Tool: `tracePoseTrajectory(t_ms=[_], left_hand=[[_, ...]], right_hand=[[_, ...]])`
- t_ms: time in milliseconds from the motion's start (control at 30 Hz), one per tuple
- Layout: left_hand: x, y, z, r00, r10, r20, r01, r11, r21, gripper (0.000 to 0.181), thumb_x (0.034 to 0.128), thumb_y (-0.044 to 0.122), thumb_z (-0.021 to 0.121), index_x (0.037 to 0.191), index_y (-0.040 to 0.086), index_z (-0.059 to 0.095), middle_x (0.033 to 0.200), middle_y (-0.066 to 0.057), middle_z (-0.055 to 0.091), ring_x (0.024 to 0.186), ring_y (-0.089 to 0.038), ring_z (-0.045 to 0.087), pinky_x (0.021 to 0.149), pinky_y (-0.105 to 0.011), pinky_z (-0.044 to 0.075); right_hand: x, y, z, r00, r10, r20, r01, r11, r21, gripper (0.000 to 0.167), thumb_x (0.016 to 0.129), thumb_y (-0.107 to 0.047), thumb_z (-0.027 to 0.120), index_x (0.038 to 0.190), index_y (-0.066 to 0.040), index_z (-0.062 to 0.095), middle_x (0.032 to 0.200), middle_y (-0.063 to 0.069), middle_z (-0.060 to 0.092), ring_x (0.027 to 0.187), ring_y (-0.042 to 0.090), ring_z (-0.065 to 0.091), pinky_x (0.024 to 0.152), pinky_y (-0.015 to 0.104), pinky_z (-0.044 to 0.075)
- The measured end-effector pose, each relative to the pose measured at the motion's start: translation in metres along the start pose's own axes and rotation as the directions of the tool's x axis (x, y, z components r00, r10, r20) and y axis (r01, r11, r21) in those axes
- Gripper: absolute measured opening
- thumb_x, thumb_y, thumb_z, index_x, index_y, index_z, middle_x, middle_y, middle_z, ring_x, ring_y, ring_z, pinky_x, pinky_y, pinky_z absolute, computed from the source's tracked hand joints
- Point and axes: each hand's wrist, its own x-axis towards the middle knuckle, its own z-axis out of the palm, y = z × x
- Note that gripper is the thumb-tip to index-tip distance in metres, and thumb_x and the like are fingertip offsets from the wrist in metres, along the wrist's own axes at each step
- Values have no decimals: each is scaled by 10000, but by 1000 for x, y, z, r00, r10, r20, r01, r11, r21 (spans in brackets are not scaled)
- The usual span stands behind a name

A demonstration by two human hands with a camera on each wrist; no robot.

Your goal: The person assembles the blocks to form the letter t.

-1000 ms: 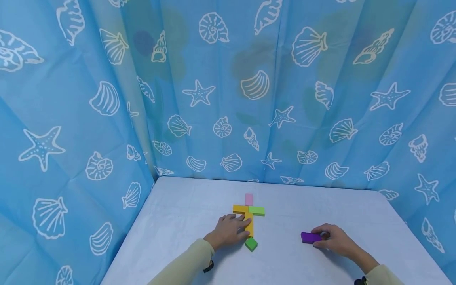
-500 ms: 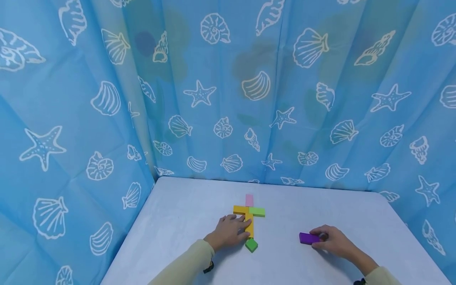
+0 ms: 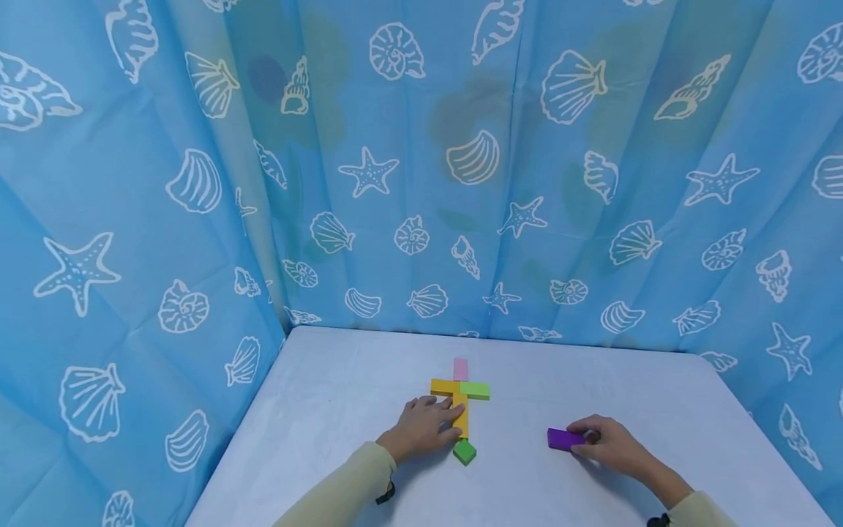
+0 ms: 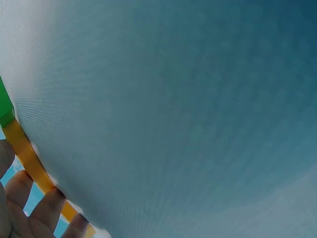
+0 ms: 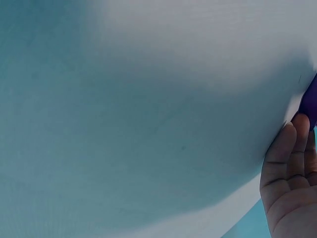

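My left hand (image 3: 421,428) lies against an upright yellow block (image 3: 464,423), its spread fingers touching the block's left side and top. In the left wrist view those fingers (image 4: 48,208) rest along the yellow edge. Joined around that block are a sideways yellow block (image 3: 443,386), a light green block (image 3: 476,391), a pink block (image 3: 460,369) above them and a green block (image 3: 465,452) turned like a diamond below. Off to the right, my right hand (image 3: 614,443) pinches a purple block (image 3: 563,439) by its right end, thumb in front and fingers behind.
A white cloth-covered table (image 3: 316,410) carries all the blocks. Behind it and at the sides hangs a blue curtain (image 3: 421,183) with white shell and starfish prints.
My right hand has shifted slightly to the left with the purple block in its grip. The left hand and the joined blocks stay where they were.
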Motion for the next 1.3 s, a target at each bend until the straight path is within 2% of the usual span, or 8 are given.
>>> tracePoseTrajectory(t_ms=[333, 600, 700, 933, 1167, 1300], left_hand=[[-1, 0, 0, 1000, 1, 1, -1, 1000, -6, 556, 977, 548, 508, 1499, 391, 400, 1556, 42, 432, 1406, -318, 392, 1138, -589, 315], [-1, -1, 2, 1000, 7, -4, -7, 1000, -4, 553, 977, 550, 506, 1498, 396, 400, 1556, 43, 432, 1407, -316, 393, 1135, -590, 318], [-1, -1, 1, 1000, 10, -5, -10, 1000, -6, 553, 980, 545, 504, 1501, 391, 396, 1556, 40, 431, 1409, -316, 390, 1138, -590, 314], [-1, -1, 0, 1000, 9, -9, -9, 1000, -3, 553, 980, 537, 510, 1500, 381, 402, 1550, 32, 443, 1404, -318, 396, 1138, -590, 315], [-2, 1, -2, 1000, 0, 2, 0, 1000, -11, 558, 979, 541, 509, 1503, 386, 393, 1556, 36, 432, 1414, -317, 386, 1145, -590, 306], [-3, 2, -3, 1000, 0, 3, 0, 1000, -8, 557, 979, 542, 511, 1501, 385, 397, 1558, 39, 428, 1417, -311, 384, 1143, -590, 309]], right_hand=[[3, -2, 8, 999, -42, 28, 42, 999, -4, 355, 804, -138, 786, 1130, -23, 705, 1059, 73, 690, 908, 173, 626, 762, 321, 533], [3, -13, 13, 1000, -17, 17, 17, 1000, -12, 344, 793, -123, 795, 1119, -48, 713, 1054, 43, 693, 916, 173, 627, 797, 377, 542], [3, -15, 14, 1000, -20, 20, 21, 1000, -17, 342, 798, -123, 794, 1124, -55, 713, 1057, 40, 694, 914, 165, 625, 792, 362, 541], [6, -18, 20, 997, -62, 41, 63, 998, -23, 358, 790, -147, 804, 1121, -45, 713, 1044, 42, 697, 904, 166, 629, 783, 350, 541], [8, -23, 25, 997, -61, 43, 62, 998, -23, 341, 779, -152, 813, 1101, -82, 721, 1031, 17, 696, 915, 158, 627, 806, 363, 538], [8, -24, 27, 994, -95, 55, 97, 995, -28, 339, 791, -171, 808, 1105, -82, 719, 1032, 19, 695, 919, 164, 627, 805, 364, 541]])
